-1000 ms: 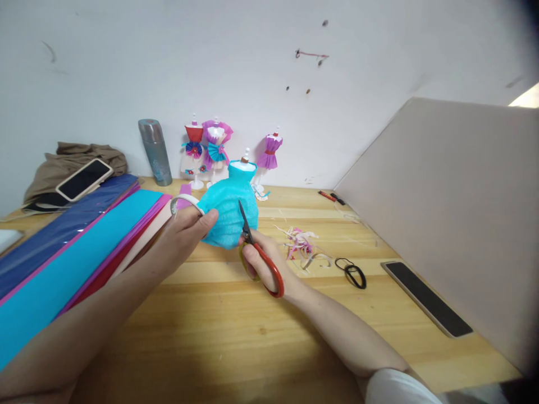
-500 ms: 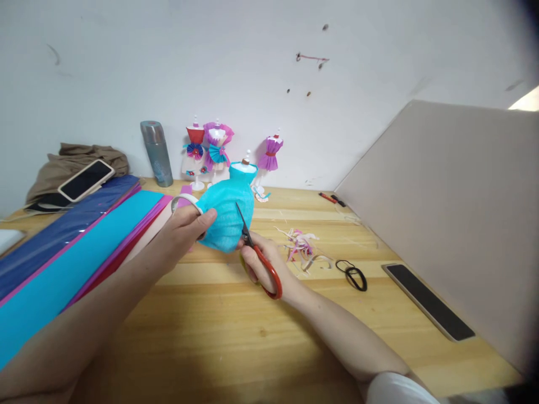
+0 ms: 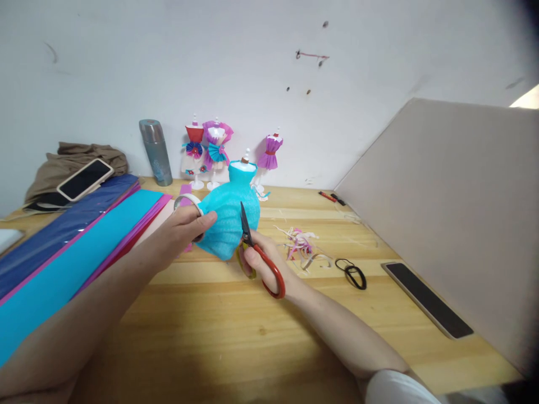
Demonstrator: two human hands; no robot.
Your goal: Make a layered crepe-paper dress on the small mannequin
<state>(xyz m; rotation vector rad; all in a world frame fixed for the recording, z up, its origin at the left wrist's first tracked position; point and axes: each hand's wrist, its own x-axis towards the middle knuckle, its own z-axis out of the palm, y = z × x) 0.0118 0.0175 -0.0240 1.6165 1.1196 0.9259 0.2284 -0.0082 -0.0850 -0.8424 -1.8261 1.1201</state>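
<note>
A small dress form [image 3: 246, 160] wears a turquoise crepe-paper dress [image 3: 229, 216] with a full, puffed skirt. My left hand [image 3: 189, 224] grips the left side of the skirt, thumb in front and the other fingers mostly hidden behind. Against that hand shows a pale ring [image 3: 187, 197] that looks like a roll of tape. In my right hand [image 3: 265, 255] are scissors [image 3: 269, 264] with red and yellow handles, fingers wrapped through them. Their dark blades point up across the front of the skirt; I cannot tell whether they touch the paper.
Several dressed forms, among them a purple one [image 3: 270, 152], stand along the wall. Paper sheets [image 3: 84, 247] lie at left with a phone [image 3: 85, 179], cloth [image 3: 80, 154] and bottle [image 3: 156, 152]. At right are paper scraps [image 3: 300, 242], black hair ties [image 3: 356, 276] and a dark slab [image 3: 427, 300].
The scissors have shifted slightly right, and their blades now stand more upright. The skirt has turned a little and bulges further to the right and lower. My left hand keeps its grip.
</note>
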